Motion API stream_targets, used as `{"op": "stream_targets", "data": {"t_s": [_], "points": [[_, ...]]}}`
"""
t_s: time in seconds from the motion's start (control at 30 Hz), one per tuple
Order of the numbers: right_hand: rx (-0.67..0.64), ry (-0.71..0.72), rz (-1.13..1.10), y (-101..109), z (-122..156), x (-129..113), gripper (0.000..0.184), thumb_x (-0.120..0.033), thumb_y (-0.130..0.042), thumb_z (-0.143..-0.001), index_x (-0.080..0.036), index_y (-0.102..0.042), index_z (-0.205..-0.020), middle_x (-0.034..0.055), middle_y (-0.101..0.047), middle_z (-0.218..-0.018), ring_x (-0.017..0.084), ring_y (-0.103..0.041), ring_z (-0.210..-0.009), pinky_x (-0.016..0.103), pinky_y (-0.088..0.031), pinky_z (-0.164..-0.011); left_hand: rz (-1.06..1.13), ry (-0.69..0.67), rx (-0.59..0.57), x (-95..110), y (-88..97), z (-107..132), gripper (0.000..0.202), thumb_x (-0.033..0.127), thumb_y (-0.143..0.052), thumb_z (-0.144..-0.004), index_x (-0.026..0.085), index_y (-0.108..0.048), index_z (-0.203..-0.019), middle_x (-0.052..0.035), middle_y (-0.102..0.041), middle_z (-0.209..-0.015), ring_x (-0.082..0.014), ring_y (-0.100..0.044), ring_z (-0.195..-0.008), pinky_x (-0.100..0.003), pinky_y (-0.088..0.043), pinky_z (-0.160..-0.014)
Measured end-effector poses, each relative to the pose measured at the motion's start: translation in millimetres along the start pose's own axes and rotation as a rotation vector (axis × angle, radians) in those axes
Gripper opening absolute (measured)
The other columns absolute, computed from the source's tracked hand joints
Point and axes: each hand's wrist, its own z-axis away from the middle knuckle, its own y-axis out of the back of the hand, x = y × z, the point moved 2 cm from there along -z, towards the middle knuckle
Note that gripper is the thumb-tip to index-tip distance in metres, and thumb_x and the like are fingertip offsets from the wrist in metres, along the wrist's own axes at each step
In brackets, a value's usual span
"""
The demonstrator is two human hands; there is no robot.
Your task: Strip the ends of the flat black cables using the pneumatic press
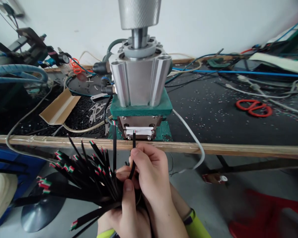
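My left hand (pixel 125 211) is wrapped round a fanned bundle of black cables (pixel 89 175) whose ends show red, white and green cores. My right hand (pixel 149 175) pinches a single black cable (pixel 133 148) and holds it upright, its stripped tip at the slot (pixel 139 131) of a small press. The press has a green base (pixel 141 110) and a ribbed aluminium pneumatic cylinder (pixel 140 77) above it. Another black cable (pixel 114 145) stands up just left of the slot.
A wooden table edge (pixel 213 148) runs across in front of the press. Red scissors (pixel 254 108) lie on the dark mat at right. A cardboard piece (pixel 59 107), cut white sleeve bits (pixel 95 110), hoses and wires crowd the left and back.
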Motion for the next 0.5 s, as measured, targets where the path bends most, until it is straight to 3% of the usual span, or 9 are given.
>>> {"op": "stream_targets", "data": {"t_s": [0.13, 0.3, 0.5], "points": [[-0.036, -0.052, -0.051, 2.1, -0.6, 2.6, 0.036, -0.043, -0.071, -0.087, -0.026, -0.054, -0.06, -0.0098, -0.041, -0.044, 0.007, -0.031, -0.035, 0.023, -0.024, -0.035, 0.003, 0.001, -0.031, -1.8, 0.1, -2.5, 0.02, 0.035, -0.106, -0.083, 0.023, -0.091, -0.086, -0.0003, -0.089, -0.088, -0.0179, -0.085, -0.078, -0.022, -0.071, -0.076], [-0.018, -0.059, -0.043, 4.1, -2.6, -2.4, 0.037, -0.044, -0.073, -0.088, -0.026, -0.054, -0.061, -0.0059, -0.049, -0.052, 0.011, -0.047, -0.043, 0.023, -0.036, -0.038, -0.002, -0.025, -0.077, 0.6, -1.2, -1.3, 0.017, 0.029, -0.102, -0.088, 0.022, -0.086, -0.086, 0.0001, -0.081, -0.081, -0.016, -0.076, -0.076, -0.023, -0.068, -0.077], [-0.01, -0.085, -0.117, -0.2, -4.3, -5.5, 0.036, -0.041, -0.075, -0.087, -0.026, -0.054, -0.062, -0.0066, -0.047, -0.053, 0.008, -0.042, -0.041, 0.02, -0.03, -0.035, -0.053, -0.03, -0.034, 6.6, -8.9, -1.7, 0.018, 0.028, -0.104, -0.084, 0.023, -0.087, -0.084, 0.0007, -0.084, -0.084, -0.0159, -0.077, -0.074, -0.021, -0.067, -0.069]]}}
